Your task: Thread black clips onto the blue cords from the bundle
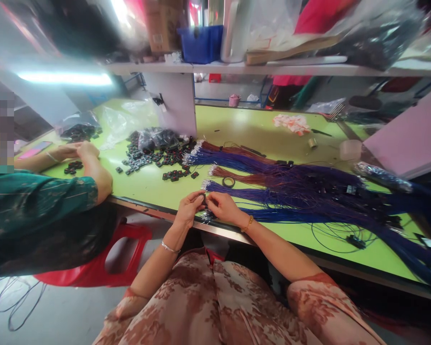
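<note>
At the table's near edge my left hand (pixel 189 209) is closed, pinching a small black connector housing (pixel 203 199) between thumb and fingers. Close against it, my right hand (pixel 224 208) is closed in a pinch too; its fingers hide what they hold. Just below both hands lie bright metal wire ends (pixel 207 218). Blue wires (pixel 269 215) run off to the right from beside my right hand. Beyond my hands are a bundle of purple wires (pixel 233 191), brown wires (pixel 233 175) and a black ring (pixel 229 182). Loose black housings (pixel 175 175) lie farther up.
A co-worker's hands (pixel 81 151) rest over the table at left, near a few black parts (pixel 73 167). Plastic bags (pixel 129 117) lie behind. A shelf (pixel 230 69) carrying a blue bin (pixel 201 44) spans the back. A red stool (pixel 125 254) stands left of me.
</note>
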Action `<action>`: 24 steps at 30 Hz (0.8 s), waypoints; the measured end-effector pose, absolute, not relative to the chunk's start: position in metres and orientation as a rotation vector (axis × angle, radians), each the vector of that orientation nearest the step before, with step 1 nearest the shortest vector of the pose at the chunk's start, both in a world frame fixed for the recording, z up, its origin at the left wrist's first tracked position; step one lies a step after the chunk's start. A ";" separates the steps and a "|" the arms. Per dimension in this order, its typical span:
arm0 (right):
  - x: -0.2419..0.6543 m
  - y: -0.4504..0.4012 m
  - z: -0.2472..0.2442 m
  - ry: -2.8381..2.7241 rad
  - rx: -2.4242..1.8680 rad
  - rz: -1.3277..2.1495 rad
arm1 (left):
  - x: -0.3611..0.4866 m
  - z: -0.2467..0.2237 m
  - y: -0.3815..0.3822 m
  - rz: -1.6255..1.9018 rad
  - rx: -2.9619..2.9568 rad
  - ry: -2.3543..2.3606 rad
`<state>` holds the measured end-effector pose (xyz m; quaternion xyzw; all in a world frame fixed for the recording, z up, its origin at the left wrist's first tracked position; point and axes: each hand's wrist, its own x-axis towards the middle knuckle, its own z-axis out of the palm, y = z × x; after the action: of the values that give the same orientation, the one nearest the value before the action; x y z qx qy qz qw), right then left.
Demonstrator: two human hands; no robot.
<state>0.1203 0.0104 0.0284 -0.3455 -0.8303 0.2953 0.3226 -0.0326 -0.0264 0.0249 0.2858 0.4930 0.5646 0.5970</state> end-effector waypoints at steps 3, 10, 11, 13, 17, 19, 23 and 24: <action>0.120 0.010 0.027 -2.239 -0.900 0.734 | -0.031 0.021 -0.027 1.324 0.636 1.144; 0.118 0.009 0.024 -2.411 -0.942 0.559 | -0.029 0.014 -0.033 1.336 0.625 1.161; 0.122 0.013 0.026 -2.437 -0.934 0.590 | -0.031 0.014 -0.033 1.320 0.621 1.160; 0.132 0.025 0.033 -2.445 -1.003 0.603 | -0.034 0.014 -0.032 1.309 0.624 1.151; 0.160 0.051 0.038 -2.446 -1.472 0.285 | -0.037 0.016 -0.028 1.307 0.644 1.126; 0.169 0.058 0.036 -2.519 -1.599 0.164 | -0.036 0.017 -0.027 1.294 0.637 1.121; 0.172 0.062 0.034 -2.670 -1.561 0.110 | -0.032 0.021 -0.026 1.275 0.639 1.106; 0.172 0.062 0.034 -2.701 -1.543 0.097 | -0.031 0.022 -0.026 1.275 0.643 1.103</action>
<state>0.1719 0.0619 0.0344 -0.4958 -0.8677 0.0311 0.0149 -0.0313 -0.0259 0.0217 0.2795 0.4798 0.5543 0.6201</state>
